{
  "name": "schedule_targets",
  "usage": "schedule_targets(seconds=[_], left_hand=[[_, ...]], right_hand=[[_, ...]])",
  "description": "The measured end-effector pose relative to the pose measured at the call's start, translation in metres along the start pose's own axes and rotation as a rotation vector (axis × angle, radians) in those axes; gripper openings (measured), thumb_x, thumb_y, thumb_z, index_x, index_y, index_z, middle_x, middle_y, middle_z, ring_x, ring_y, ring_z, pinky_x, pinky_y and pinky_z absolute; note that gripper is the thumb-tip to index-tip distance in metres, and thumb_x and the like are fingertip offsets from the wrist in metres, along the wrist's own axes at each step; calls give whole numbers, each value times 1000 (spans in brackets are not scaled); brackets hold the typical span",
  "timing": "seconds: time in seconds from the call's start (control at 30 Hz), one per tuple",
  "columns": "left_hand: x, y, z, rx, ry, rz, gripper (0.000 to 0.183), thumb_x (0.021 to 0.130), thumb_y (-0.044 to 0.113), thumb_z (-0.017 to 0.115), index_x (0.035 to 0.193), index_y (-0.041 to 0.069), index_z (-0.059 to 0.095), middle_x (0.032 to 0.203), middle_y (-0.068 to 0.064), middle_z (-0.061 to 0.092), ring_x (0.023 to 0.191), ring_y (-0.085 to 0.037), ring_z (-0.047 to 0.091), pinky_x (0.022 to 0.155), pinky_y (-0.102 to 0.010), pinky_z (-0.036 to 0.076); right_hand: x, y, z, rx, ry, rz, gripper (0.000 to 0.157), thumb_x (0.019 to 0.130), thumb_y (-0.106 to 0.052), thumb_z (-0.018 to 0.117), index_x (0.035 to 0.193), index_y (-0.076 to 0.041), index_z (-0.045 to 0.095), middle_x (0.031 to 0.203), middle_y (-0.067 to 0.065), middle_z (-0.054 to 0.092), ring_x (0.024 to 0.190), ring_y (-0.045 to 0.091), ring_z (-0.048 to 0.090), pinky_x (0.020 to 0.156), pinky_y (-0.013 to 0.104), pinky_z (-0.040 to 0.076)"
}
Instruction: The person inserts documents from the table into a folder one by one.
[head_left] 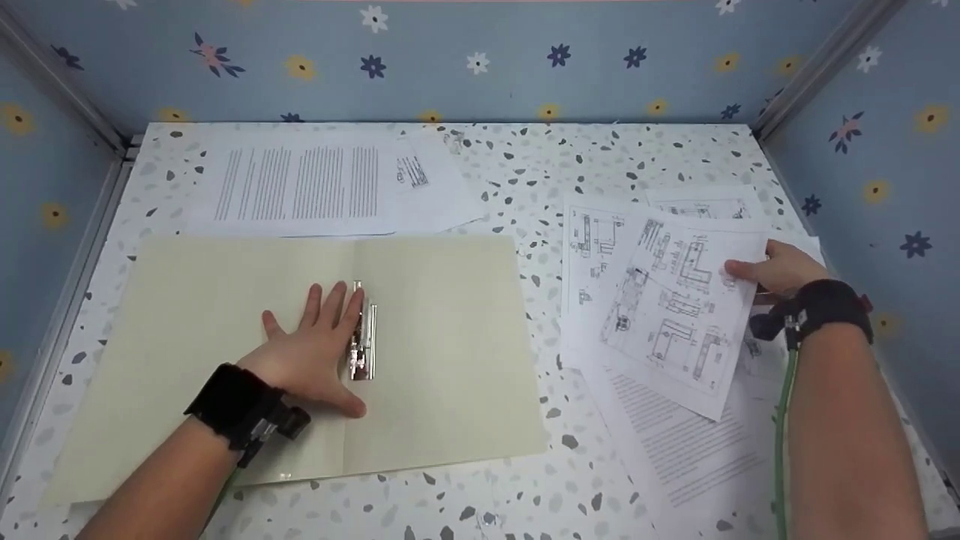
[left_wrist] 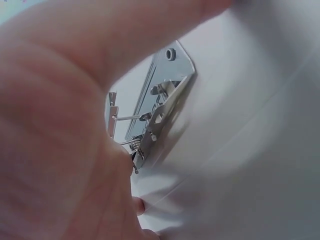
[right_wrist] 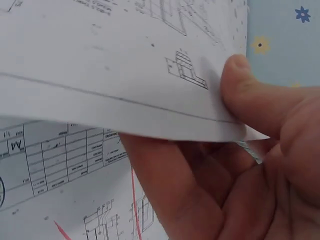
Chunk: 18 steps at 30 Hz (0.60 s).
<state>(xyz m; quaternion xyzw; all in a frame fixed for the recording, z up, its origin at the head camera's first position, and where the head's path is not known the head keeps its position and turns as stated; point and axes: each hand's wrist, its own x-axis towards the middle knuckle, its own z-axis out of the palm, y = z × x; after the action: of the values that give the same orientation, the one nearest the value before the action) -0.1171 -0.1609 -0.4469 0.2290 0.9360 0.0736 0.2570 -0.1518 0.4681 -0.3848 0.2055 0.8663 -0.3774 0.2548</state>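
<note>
A cream file folder [head_left: 450, 360] lies spread flat on the table, with a metal clip [head_left: 363, 341] along its fold. My left hand [head_left: 311, 352] rests on it with fingers spread, beside the clip. In the left wrist view, the clip's lever and spring [left_wrist: 150, 110] show past the palm. My right hand [head_left: 791, 268] pinches the right edge of a sheet of technical drawings [head_left: 679, 300], thumb on top and fingers beneath. In the right wrist view that sheet [right_wrist: 115, 85] is lifted above another drawing [right_wrist: 65, 170].
More drawing sheets [head_left: 581, 300] and a text page [head_left: 675, 435] lie overlapping at the right. Behind the folder lie printed pages [head_left: 300, 184] on the speckled table [head_left: 525, 161]. Flower-patterned panels [head_left: 480, 90] enclose the back and sides.
</note>
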Motion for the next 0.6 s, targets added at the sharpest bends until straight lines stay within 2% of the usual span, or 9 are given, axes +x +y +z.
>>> schedule_targets(seconds=[0.07,0.17,0.27,0.33,0.47,0.53,0.6], left_hand=[[0,0,0,-4,0,0,150,58,68,83,158,6,-9,163,-24,-11,146,-51,-10,85,-91,3],[0,1,-1,-13,0,0,150,59,67,84,159,6,-9,163,-24,-11,146,-50,-11,85,-91,2],[0,0,-1,-17,-2,-3,150,59,67,84,159,7,-9,163,-24,-11,146,-50,-11,85,-91,2],[0,0,-1,-16,-1,-4,150,58,67,84,159,6,-9,163,-24,-11,146,-50,-11,85,-91,2],[1,0,-1,-15,0,-1,150,58,68,84,158,5,-8,163,-25,-11,146,-51,-11,85,-92,2],[1,0,-1,-17,1,1,150,58,69,83,158,5,-8,163,-24,-12,146,-50,-11,85,-91,2],[1,0,-1,-26,1,1,150,58,68,84,158,6,-9,163,-24,-12,146,-50,-11,85,-91,1]], right_hand=[[0,-1,2,21,-46,-23,75,96,-27,68,150,2,27,120,13,66,97,22,70,81,30,55],[-1,-3,3,-27,-102,-44,77,90,-25,75,145,9,31,119,12,66,97,16,69,83,27,53],[-1,-5,4,-89,-124,-49,73,90,-28,75,139,11,38,117,13,67,96,15,68,88,30,52],[-1,-5,4,-108,-108,-35,72,90,-33,74,136,11,41,113,13,69,94,18,70,86,33,52],[-3,-6,5,-11,-88,-22,76,96,-37,66,147,5,28,113,14,69,95,26,72,81,36,56],[-4,-6,6,41,-87,-46,74,99,-36,61,152,1,22,114,14,68,96,29,72,80,38,57],[-3,-7,7,84,-73,-80,70,101,-37,58,153,-5,23,116,12,68,96,29,72,79,39,58]])
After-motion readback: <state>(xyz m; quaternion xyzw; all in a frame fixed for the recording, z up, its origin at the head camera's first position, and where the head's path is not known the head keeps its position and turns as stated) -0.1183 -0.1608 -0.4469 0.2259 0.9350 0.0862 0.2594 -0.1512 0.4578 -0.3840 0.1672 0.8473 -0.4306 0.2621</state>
